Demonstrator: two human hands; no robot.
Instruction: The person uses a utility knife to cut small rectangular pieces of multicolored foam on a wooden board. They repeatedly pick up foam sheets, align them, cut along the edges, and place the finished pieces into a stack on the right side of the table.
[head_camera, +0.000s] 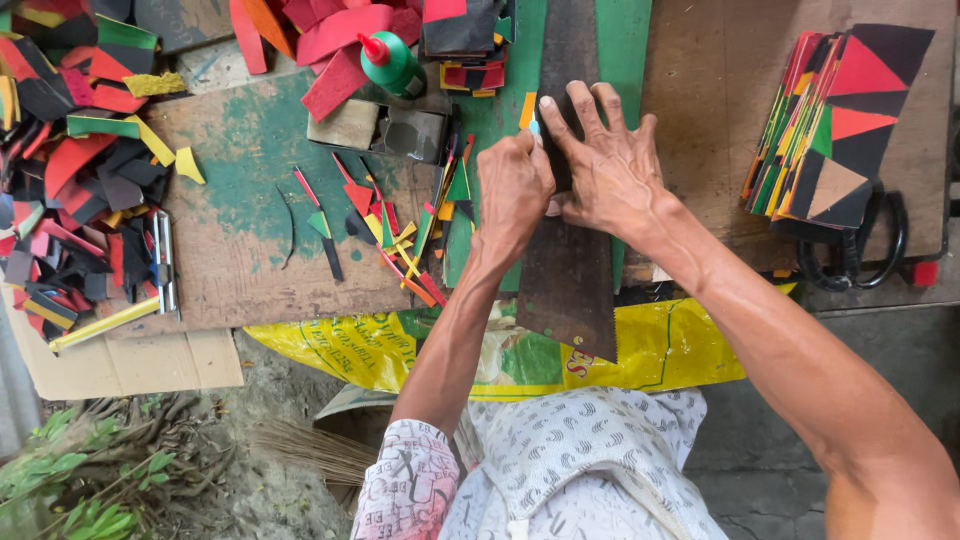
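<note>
Head view looks straight down on my two hands at the upper middle of the frame. My right hand (608, 165) lies flat with fingers spread, pressing on a long dark strip (566, 270) that runs down the frame over a green sheet (625, 40). My left hand (513, 185) is curled shut around a small blade (533, 122), its tip just beside my right fingers. Coloured scraps (395, 230) litter the worn board (240, 200) to the left. A green glue bottle (391, 62) stands at upper centre, a stack of patterned pieces (835, 125) at upper right.
</note>
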